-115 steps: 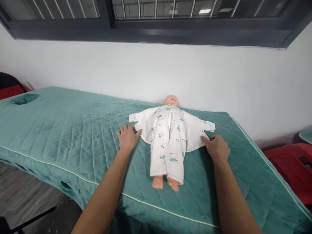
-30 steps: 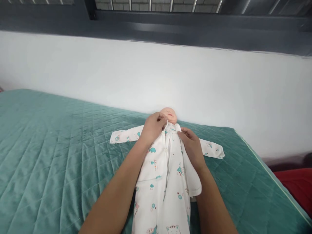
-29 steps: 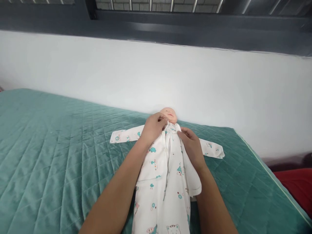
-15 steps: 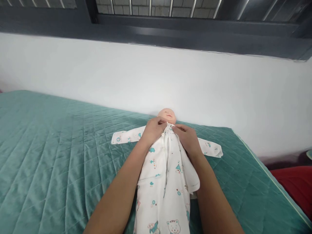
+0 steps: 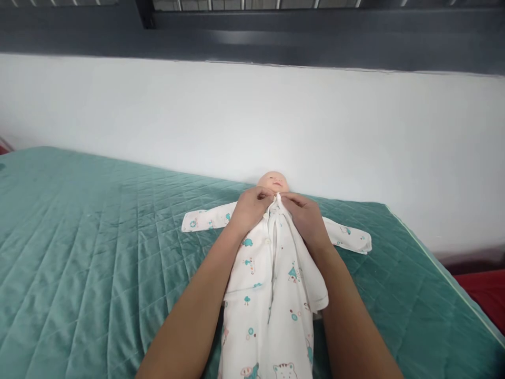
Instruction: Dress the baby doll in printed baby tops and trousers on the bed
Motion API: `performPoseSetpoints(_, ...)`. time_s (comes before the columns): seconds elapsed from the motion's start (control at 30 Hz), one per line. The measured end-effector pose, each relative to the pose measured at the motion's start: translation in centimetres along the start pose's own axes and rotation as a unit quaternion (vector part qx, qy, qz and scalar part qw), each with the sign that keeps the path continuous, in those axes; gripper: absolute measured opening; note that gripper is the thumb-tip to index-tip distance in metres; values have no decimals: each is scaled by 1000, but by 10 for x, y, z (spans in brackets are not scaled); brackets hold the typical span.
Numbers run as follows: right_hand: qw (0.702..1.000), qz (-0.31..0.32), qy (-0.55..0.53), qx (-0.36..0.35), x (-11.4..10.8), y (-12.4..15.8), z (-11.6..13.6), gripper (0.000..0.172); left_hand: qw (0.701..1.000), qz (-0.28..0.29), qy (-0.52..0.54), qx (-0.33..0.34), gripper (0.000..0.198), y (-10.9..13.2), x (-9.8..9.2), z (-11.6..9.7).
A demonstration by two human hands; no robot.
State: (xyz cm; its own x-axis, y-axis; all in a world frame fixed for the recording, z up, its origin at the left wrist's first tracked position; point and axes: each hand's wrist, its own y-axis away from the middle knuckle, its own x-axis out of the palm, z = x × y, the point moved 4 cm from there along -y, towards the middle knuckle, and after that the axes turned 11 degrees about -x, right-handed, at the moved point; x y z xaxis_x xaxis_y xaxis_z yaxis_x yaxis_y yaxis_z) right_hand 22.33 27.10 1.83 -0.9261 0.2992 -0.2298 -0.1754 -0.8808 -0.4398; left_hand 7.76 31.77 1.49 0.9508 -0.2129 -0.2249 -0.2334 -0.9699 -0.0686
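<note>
A baby doll [image 5: 273, 180] lies on its back with its head toward the wall. It wears a white printed baby shirt [image 5: 252, 263], whose sleeves spread out to both sides and whose front edges meet along the middle. Just under the doll's chin, my left hand [image 5: 252, 208] pinches the left edge of the shirt's collar. Opposite it, my right hand [image 5: 305, 213] pinches the right collar edge, fingertips close to those of the left. The doll's neck is hidden behind my fingers. Lower down, the right front flap hangs loose beside my right forearm.
A green quilted bed cover [image 5: 98, 252] lies under the doll. Behind it rises a white wall [image 5: 197, 116] below a dark window frame [image 5: 252, 39] with metal bars. Something red [image 5: 483, 295] stands past the bed's right edge.
My right fingertips have moved in and up at the collar, closer to the left ones, lifting the fabric slightly. The view has tilted down a little.
</note>
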Motion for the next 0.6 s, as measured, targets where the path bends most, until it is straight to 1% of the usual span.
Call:
performPoseSetpoints(0.1, 1000, 12, -1, -13, 1, -1, -5, 24, 1000, -7, 3, -12, 8, 0, -1, 1)
performPoseSetpoints(0.27, 1000, 14, 11, 14, 3, 0, -7, 31, 1000, -7, -1, -11, 8, 0, -1, 1)
performPoseSetpoints(0.4, 998, 10, 57, 27, 2, 1, -2, 28, 1000, 2, -12, -8, 10, 1, -1, 0)
performPoseSetpoints(0.5, 996, 16, 77, 28, 3, 0, 1, 25, 1000, 6, -26, -3, 8, 2, -2, -1)
performPoseSetpoints(0.6, 995, 28, 88, 28, 4, 0, 1, 25, 999, 12, -34, 2, 10, 3, -1, -3)
